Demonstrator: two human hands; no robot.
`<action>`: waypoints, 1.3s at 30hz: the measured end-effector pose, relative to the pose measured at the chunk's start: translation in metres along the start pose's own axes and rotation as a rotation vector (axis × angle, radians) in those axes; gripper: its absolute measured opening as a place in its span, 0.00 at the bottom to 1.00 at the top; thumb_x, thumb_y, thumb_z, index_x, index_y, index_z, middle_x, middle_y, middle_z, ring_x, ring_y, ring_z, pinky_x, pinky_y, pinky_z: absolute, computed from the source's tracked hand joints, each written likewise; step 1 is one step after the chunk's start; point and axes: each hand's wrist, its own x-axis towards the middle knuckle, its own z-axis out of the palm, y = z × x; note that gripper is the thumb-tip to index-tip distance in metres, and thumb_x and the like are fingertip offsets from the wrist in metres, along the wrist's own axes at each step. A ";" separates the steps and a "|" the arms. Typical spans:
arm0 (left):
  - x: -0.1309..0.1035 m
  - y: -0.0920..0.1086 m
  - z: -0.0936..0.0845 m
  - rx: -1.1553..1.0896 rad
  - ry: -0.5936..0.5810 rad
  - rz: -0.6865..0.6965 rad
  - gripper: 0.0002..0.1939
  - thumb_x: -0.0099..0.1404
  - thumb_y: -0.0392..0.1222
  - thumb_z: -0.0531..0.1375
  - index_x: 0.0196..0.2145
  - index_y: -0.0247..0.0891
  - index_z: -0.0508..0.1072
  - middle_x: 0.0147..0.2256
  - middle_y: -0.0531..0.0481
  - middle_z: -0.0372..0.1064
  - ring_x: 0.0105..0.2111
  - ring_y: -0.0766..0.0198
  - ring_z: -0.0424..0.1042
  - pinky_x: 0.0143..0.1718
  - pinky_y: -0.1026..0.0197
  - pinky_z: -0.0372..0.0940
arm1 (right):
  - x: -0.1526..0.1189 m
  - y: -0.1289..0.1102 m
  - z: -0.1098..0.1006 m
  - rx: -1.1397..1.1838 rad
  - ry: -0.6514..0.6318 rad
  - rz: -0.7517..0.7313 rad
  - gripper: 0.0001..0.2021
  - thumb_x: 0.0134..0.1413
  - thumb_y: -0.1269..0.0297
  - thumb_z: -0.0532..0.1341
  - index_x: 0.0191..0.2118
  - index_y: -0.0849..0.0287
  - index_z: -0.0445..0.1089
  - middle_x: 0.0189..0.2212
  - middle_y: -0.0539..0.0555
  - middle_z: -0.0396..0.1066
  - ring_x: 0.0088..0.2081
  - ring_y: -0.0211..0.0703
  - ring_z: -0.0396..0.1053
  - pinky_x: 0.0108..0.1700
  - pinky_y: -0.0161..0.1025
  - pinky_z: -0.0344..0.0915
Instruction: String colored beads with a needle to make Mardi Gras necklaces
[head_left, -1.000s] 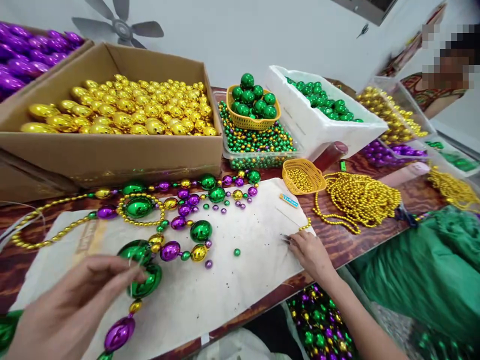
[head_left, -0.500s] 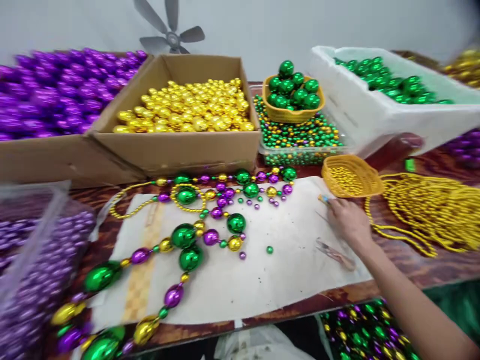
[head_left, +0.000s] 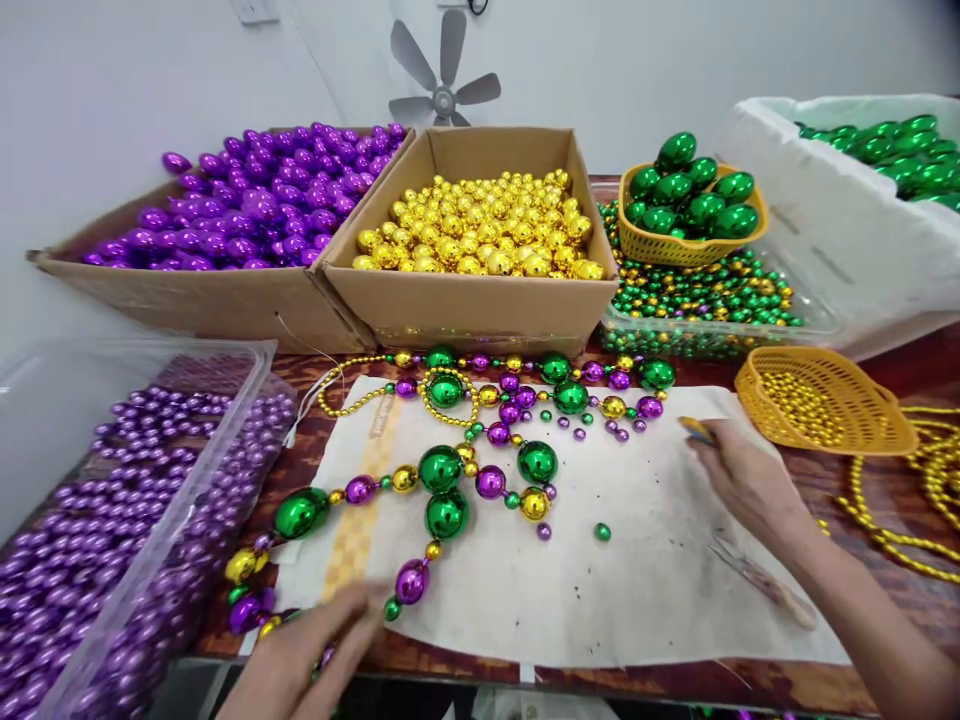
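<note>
At lower left we see a clear tub (head_left: pixel 163 525) of small purple beads, and at upper left a carton (head_left: pixel 187 300) of larger ones, probably sorted by size and colour for easy reach. At bottom centre-left the left hand (head_left: pixel 319 645) blurs over the bead strand (head_left: pixel 447 514); we cannot tell whether its curled fingers pinch it. The strand winds across the frame's centre, laid out flat perhaps to avoid tangling. At right centre the right hand (head_left: pixel 739 480) pinches a small yellowish item (head_left: pixel 696 430) between thumb and fingers. Beneath, a pale cloth (head_left: pixel 660 600) covers part of the dark wood-patterned table (head_left: pixel 637 683), likely to keep loose beads (head_left: pixel 602 532) from rolling; at upper centre a grey fan (head_left: pixel 444 100) shows against a plain wall (head_left: pixel 600 70).
</note>
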 end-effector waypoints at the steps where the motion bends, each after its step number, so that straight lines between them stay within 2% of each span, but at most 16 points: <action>1: 0.021 0.014 -0.004 0.036 0.103 0.106 0.17 0.66 0.52 0.53 0.50 0.52 0.72 0.43 0.49 0.75 0.52 0.48 0.68 0.53 0.50 0.62 | 0.002 -0.025 0.002 0.052 -0.049 -0.058 0.11 0.62 0.62 0.53 0.48 0.56 0.63 0.31 0.58 0.73 0.30 0.50 0.71 0.33 0.42 0.64; 3: 0.064 0.036 -0.005 0.125 0.246 0.310 0.27 0.64 0.51 0.57 0.60 0.47 0.62 0.53 0.43 0.68 0.58 0.45 0.60 0.58 0.45 0.55 | 0.005 -0.076 0.009 0.287 -0.208 -0.252 0.11 0.65 0.64 0.49 0.50 0.53 0.62 0.37 0.55 0.73 0.35 0.47 0.71 0.37 0.39 0.65; 4: 0.083 0.044 -0.003 0.144 0.260 0.373 0.30 0.64 0.49 0.57 0.63 0.45 0.57 0.57 0.41 0.64 0.60 0.45 0.58 0.58 0.44 0.54 | 0.008 -0.099 0.012 0.415 -0.277 -0.381 0.12 0.66 0.65 0.48 0.52 0.52 0.62 0.41 0.55 0.73 0.39 0.46 0.71 0.40 0.40 0.65; 6: 0.113 0.052 0.002 0.155 0.206 0.449 0.30 0.66 0.47 0.57 0.63 0.46 0.54 0.58 0.41 0.61 0.59 0.47 0.58 0.57 0.43 0.54 | 0.015 -0.139 0.018 0.526 -0.345 -0.541 0.12 0.67 0.65 0.49 0.52 0.52 0.63 0.44 0.55 0.71 0.42 0.45 0.69 0.43 0.40 0.63; 8: 0.129 0.052 0.004 0.118 0.143 0.466 0.27 0.66 0.46 0.57 0.61 0.47 0.56 0.57 0.43 0.63 0.57 0.48 0.60 0.57 0.42 0.52 | 0.025 -0.167 0.022 0.555 -0.393 -0.608 0.11 0.67 0.67 0.50 0.49 0.53 0.66 0.41 0.53 0.71 0.41 0.44 0.68 0.42 0.39 0.62; 11: 0.140 0.049 -0.003 -0.037 0.132 0.403 0.27 0.64 0.49 0.59 0.58 0.46 0.59 0.55 0.43 0.64 0.55 0.49 0.62 0.57 0.42 0.54 | 0.045 -0.190 0.025 0.563 -0.440 -0.655 0.09 0.66 0.68 0.52 0.45 0.54 0.67 0.39 0.51 0.71 0.40 0.42 0.67 0.41 0.37 0.61; 14: 0.150 0.052 -0.016 -0.294 0.095 0.335 0.25 0.63 0.49 0.61 0.55 0.44 0.61 0.53 0.43 0.64 0.52 0.53 0.65 0.54 0.47 0.60 | 0.066 -0.205 0.028 0.566 -0.468 -0.693 0.08 0.67 0.63 0.52 0.42 0.56 0.67 0.37 0.50 0.70 0.38 0.40 0.66 0.39 0.35 0.60; 16: 0.159 0.056 -0.022 -0.431 0.075 0.321 0.24 0.63 0.48 0.61 0.54 0.44 0.63 0.53 0.43 0.64 0.51 0.55 0.67 0.53 0.51 0.63 | 0.079 -0.214 0.031 0.566 -0.476 -0.705 0.13 0.68 0.58 0.49 0.38 0.57 0.67 0.33 0.49 0.69 0.35 0.39 0.65 0.37 0.34 0.60; 20: 0.178 0.060 -0.028 -0.595 0.065 0.277 0.26 0.61 0.48 0.63 0.56 0.43 0.65 0.53 0.42 0.66 0.49 0.54 0.70 0.48 0.54 0.67 | 0.104 -0.229 0.046 0.549 -0.461 -0.683 0.22 0.69 0.50 0.44 0.32 0.58 0.66 0.27 0.47 0.64 0.29 0.37 0.61 0.33 0.34 0.56; 24: 0.190 0.059 -0.032 -0.705 0.059 0.227 0.28 0.60 0.47 0.64 0.57 0.43 0.66 0.55 0.42 0.67 0.48 0.54 0.71 0.46 0.55 0.68 | 0.121 -0.237 0.059 0.530 -0.444 -0.670 0.25 0.67 0.48 0.45 0.26 0.58 0.63 0.23 0.46 0.60 0.27 0.36 0.58 0.29 0.33 0.50; 30: 0.195 0.056 -0.031 -0.772 0.108 0.243 0.25 0.60 0.45 0.65 0.54 0.44 0.67 0.56 0.45 0.66 0.50 0.56 0.70 0.51 0.55 0.66 | 0.128 -0.243 0.064 0.509 -0.401 -0.675 0.25 0.68 0.50 0.44 0.23 0.58 0.59 0.21 0.46 0.57 0.25 0.36 0.55 0.28 0.34 0.47; 39: 0.200 0.045 -0.023 -0.859 0.200 0.329 0.27 0.59 0.41 0.65 0.56 0.47 0.65 0.58 0.45 0.63 0.57 0.51 0.65 0.58 0.51 0.61 | 0.126 -0.254 0.069 0.489 -0.350 -0.704 0.23 0.69 0.54 0.44 0.24 0.58 0.56 0.22 0.46 0.59 0.26 0.36 0.56 0.30 0.33 0.47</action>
